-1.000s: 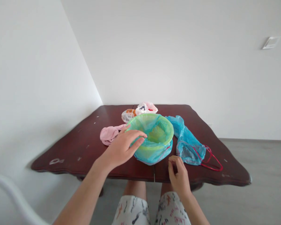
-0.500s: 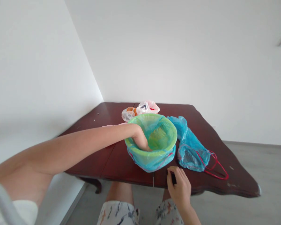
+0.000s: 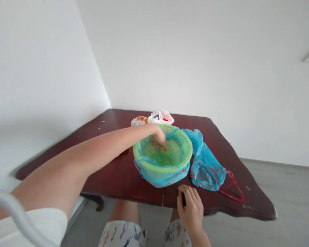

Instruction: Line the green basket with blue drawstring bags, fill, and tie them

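Observation:
A round green mesh basket (image 3: pixel 137 151) stands near the table's front edge, lined with a thin blue plastic bag (image 3: pixel 157 179) folded over its rim. My left hand (image 3: pixel 159 139) hangs inside the basket's opening, fingers apart and pointing down, holding nothing that I can see. At the table's front edge, right of the basket, rests my right hand (image 3: pixel 192 204) with its fingers curled. Whether it holds anything is hidden. Another blue plastic bag (image 3: pixel 208 168) with red drawstrings (image 3: pixel 233 187) lies crumpled to the right of the basket.
Behind the basket are a white and pink plastic bag (image 3: pixel 161 117) and a clear bag with something orange (image 3: pixel 139 120) in it. They stand on the dark red wooden table (image 3: pixel 128 178), which has a wavy edge. White walls rise behind and at left.
My left hand has risen from the basket's near inner side toward its far side, and its fingers now show. My right hand stays at the table edge. The view has shifted slightly.

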Demonstrator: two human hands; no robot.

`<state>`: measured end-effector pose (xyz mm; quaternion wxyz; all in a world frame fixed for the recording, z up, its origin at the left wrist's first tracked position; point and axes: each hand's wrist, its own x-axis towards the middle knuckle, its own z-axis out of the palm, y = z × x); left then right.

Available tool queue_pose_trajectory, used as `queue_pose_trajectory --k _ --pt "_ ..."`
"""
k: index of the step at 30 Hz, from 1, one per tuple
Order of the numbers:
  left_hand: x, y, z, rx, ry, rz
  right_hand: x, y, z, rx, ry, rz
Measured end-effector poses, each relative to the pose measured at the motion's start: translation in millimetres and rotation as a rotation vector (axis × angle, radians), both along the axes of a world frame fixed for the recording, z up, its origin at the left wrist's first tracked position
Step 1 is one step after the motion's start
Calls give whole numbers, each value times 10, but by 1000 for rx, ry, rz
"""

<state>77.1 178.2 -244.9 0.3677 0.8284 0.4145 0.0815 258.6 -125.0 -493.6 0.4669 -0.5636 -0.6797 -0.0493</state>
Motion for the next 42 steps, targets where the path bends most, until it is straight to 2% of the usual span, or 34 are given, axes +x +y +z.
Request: queue_pose_trajectory --k 3,5,7,9,11,13,14,18,21,23,28,32,35,38,42 --pt "-192 -18 418 -341 234 -175 12 9 -58 12 8 5" --pt "-414 -42 706 -541 221 -307 14 15 -92 23 17 6" --pt "-704 -13 899 -509 19 -286 13 18 -111 32 10 3" --pt "-1038 104 933 -307 -233 -115 12 22 -113 43 -10 -2" --pt "-1379 283 801 -59 -362 86 11 27 -106 66 -34 -6" --pt "-1689 456 552 181 -312 304 9 34 -99 90 -54 -9" --pt "-1822 523 404 244 -273 376 7 36 -98 97 -62 -11" --pt "-2154 639 -191 397 -137 573 -1 36 -110 107 -87 -20" --pt "-2170 730 -523 450 -59 655 0 32 -130 122 -124 -20" --pt "-2084 864 -658 458 -12 710 6 29 -150 127 -147 -22" --pt "-1762 1232 -813 389 38 883 17 21 -208 119 -186 -23" --pt "-1678 1250 -953 311 14 818 -19 11 -190 101 -166 -35" --pt "-1758 1172 -989 331 20 806 -56 3 -137 76 -135 -41" --pt "-1914 1099 -878 413 25 830 -75 -5 -91 61 -124 -33" --pt "-2173 1014 -522 594 -5 964 -68 -13 -70 42 -121 -22"
